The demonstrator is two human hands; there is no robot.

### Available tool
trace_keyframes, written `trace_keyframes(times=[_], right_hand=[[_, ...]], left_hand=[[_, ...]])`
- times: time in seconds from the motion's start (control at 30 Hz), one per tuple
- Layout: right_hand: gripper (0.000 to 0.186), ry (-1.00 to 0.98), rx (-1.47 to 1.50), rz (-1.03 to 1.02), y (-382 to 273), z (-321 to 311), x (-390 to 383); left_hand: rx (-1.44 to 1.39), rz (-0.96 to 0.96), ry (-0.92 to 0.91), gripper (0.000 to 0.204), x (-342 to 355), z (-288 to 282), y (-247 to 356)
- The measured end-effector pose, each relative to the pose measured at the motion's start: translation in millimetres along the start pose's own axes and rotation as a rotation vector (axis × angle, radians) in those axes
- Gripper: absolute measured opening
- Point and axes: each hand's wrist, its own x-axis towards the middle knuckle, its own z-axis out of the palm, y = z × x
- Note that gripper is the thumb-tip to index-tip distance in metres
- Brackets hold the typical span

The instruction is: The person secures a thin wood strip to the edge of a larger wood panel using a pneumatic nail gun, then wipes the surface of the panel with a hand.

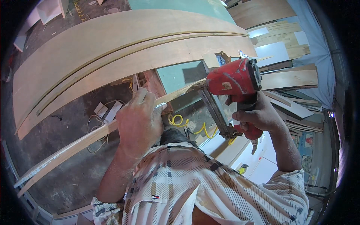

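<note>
My left hand [135,123] is closed around a long, narrow wooden strip [73,144] with a pale edge. The strip slants from the lower left up toward the middle. My right hand [258,114] grips the handle of a red pneumatic nail gun [232,78] with scuffed paint and a grey magazine. The gun's nose meets the strip's upper right end; whether it presses on the wood I cannot tell. Beyond my hands lies a large plywood sheet [112,33], and two thin wooden strips [123,45] run lengthwise over it.
A yellow coiled air hose [204,129] hangs below the strip. Pale green panels [180,75] show under and behind the plywood. Stacked boards [290,77] line the right side. Scraps and a thin cable [90,131] lie on the dark floor at left.
</note>
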Motion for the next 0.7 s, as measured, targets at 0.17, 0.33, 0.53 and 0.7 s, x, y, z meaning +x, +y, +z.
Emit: trace_keyframes(times=[0.17,0.33,0.53,0.7], right_hand=[[0.042,-0.001,-0.068,0.037,-16,3,-1],[0.044,-0.023,-0.099,0.062,-25,2,-2],[0.045,-0.014,-0.145,0.065,-28,7,-2],[0.041,0.030,-0.151,0.020,-30,12,-4]], left_hand=[[-0.026,-0.018,-0.027,0.024,-1,1,-2],[-0.028,0.005,-0.055,0.037,-3,-2,-1],[-0.058,0.031,-0.023,0.036,-3,1,-4],[-0.091,0.032,-0.006,0.038,-2,0,-5]])
